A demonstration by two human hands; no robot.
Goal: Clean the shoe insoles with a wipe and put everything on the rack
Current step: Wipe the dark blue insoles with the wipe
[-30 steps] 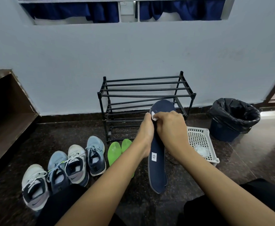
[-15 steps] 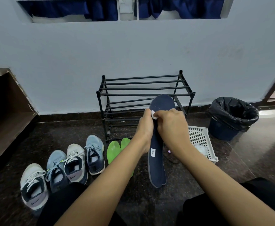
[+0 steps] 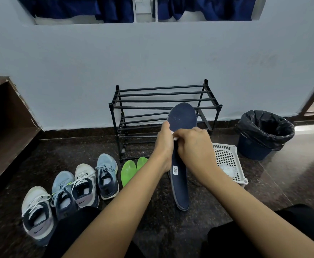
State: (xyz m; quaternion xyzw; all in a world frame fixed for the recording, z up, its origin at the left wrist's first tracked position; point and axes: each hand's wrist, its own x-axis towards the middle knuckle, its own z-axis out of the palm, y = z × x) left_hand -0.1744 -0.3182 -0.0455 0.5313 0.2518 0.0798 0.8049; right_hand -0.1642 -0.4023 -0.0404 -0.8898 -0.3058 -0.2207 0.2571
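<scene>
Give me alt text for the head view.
A left hand holds a navy insole while the right hand presses a white wipe to it. Behind stands a black rack; four sneakers and green insoles lie left, a white basket and bin right.

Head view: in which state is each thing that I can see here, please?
navy insole, held in both hands, toe end up
wipe, pinched by the right hand against the navy insole
left hand, grips the navy insole's edge
green insoles, lying on the floor
shoes, four in a row on the floor
rack, upright at the wall
bin, open, lined with a black bag
basket, on the floor
</scene>
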